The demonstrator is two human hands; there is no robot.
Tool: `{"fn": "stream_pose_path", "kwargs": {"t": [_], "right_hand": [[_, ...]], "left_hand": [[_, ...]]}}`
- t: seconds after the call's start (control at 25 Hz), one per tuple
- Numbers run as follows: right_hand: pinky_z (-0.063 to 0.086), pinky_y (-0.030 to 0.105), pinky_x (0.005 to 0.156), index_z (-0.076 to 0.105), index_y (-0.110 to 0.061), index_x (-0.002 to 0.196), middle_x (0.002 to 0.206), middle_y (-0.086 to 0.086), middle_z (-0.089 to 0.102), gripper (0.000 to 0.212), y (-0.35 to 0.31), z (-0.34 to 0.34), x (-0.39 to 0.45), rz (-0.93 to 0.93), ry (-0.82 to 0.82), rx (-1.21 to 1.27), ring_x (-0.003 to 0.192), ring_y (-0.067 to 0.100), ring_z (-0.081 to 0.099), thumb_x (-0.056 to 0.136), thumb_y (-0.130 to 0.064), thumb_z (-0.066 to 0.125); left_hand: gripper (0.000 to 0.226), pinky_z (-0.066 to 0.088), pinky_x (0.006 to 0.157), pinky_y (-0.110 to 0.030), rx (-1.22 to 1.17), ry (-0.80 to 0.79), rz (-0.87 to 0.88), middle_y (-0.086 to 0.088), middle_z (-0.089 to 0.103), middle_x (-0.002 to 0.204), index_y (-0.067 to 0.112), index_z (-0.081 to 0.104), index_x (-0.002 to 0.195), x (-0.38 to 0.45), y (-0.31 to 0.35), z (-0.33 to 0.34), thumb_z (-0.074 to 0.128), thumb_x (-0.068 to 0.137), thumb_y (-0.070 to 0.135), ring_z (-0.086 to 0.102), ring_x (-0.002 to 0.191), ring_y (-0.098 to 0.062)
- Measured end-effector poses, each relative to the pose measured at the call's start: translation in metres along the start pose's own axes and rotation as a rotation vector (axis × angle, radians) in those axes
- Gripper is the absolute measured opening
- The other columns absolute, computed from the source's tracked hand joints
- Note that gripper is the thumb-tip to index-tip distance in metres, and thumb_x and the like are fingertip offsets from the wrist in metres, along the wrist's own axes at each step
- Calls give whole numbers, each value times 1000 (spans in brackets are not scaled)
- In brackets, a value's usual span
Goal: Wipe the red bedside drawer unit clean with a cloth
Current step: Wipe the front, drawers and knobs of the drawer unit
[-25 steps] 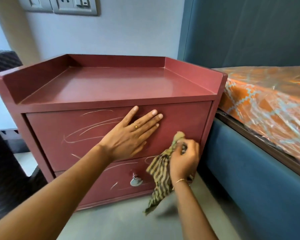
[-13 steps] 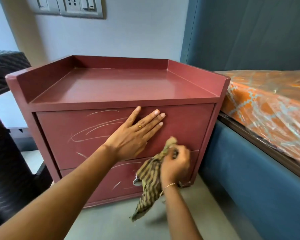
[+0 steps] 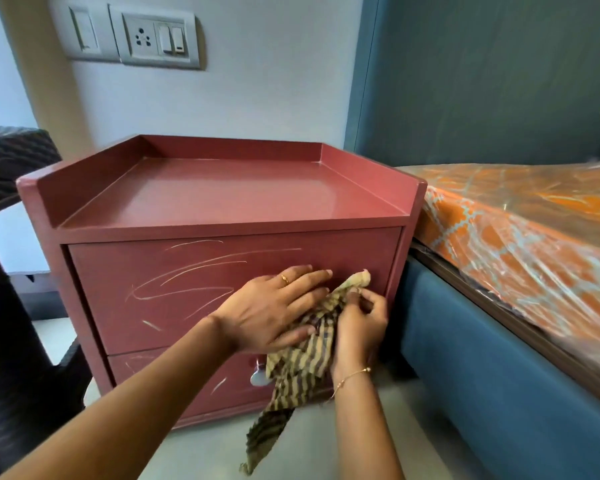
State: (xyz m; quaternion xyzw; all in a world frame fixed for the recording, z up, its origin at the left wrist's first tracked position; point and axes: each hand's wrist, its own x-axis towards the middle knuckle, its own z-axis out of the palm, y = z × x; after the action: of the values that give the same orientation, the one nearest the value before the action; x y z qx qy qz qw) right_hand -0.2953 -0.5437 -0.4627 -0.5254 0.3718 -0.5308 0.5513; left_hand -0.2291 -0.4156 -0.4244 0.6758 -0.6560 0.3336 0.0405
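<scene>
Left hand [image 3: 269, 306] lay flat, fingers straight, on the red drawer unit [image 3: 222, 258] upper drawer front; right hand [image 3: 359, 323] gripped the striped cloth [image 3: 302, 368] against that front, near its right edge.

Pale grey painted wall [image 3: 257, 98] with white switch-and-socket plate [image 3: 158, 41], teal upholstered headboard panel [image 3: 482, 81] at right, blue padded bed frame [image 3: 482, 375] below an orange patterned mattress [image 3: 534, 244] — wrapped in clear plastic — dark woven wicker chair [image 3: 11, 306] at left, light grey floor [image 3: 309, 455].
</scene>
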Motion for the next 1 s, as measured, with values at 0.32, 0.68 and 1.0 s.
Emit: {"fn": "stream_pose_path", "kwargs": {"t": [0.32,0.68,1.0], "right_hand": [[48,33,91,65,-25,108,111,-2,65,33,-36,-29,23,189,-484,206,104,14,60,89,-48,49],[42,28,76,65,-4,101,101,19,53,21,-26,-4,46,-362,206,-78,90,34,55,81,-4,62],[31,28,71,62,-7,86,93,14,61,14,-22,42,-33,-649,114,-229,81,30,50,83,-21,63]], "left_hand": [[54,46,81,-29,-486,302,-596,-6,49,119,17,42,133,46,66,16,63,83,17,55,98,-22],[20,54,62,-32,-612,258,-523,7,69,87,21,60,92,41,30,-19,50,74,21,65,73,-13],[20,35,60,-39,168,334,-431,-11,62,90,13,49,103,-27,0,11,45,85,22,44,74,-26]]}}
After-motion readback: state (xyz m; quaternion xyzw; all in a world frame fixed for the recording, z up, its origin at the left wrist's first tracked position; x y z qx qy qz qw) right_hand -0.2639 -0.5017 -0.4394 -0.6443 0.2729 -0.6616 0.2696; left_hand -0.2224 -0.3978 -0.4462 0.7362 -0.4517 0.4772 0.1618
